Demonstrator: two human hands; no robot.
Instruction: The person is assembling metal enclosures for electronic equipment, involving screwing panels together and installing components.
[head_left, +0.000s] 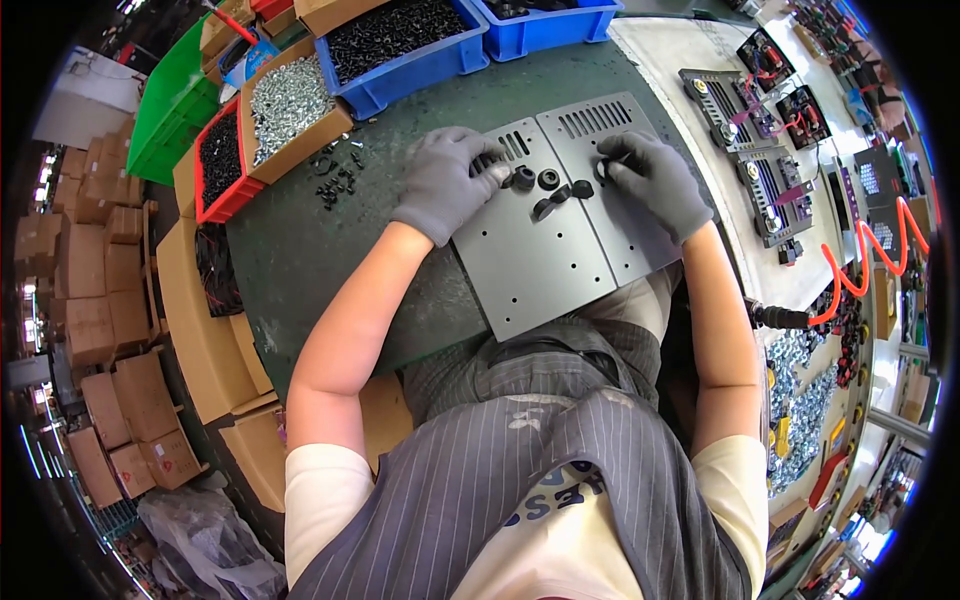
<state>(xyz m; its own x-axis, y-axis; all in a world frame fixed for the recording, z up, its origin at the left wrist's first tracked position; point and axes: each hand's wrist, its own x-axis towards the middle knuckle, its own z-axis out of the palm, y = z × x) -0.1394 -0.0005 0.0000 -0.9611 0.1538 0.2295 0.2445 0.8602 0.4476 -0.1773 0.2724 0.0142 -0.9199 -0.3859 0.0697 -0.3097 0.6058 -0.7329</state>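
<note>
Two flat grey metal plates lie side by side on the dark green worktop [300,250], their near edges hanging over the worktop's lip above the person's lap. The left plate [530,265] is drilled with small round holes and carries a short row of slots at its far end; the right plate [625,215] has a longer band of slots across its far end. Both look smooth and matte, with straight cut edges.

Two hands in grey knit gloves rest on the plates' far halves. The left hand [445,180] has its fingers [490,172] curled together on the left plate, seemingly pinching a small black piece, though the glove hides what is clamped. The right hand [655,180] lies on the right plate with fingers [618,165] bent together over a black round part; whether they grip it I cannot tell.

Between the two sets of fingers sit about four small black rubber-like parts [550,185], some ring-shaped, some flatter. That gap is narrow; the near halves of both plates are bare.

Left of the left fingers, a loose scatter of small black pieces [338,175] lies on the worktop. Beyond the fingers stand a cardboard box of shiny silver hardware [290,100], a red tray of black pieces [220,160] and two blue bins [400,50], crowding the far edge. Right of the right fingers, a pale mat [680,55] holds several assembled units.
</note>
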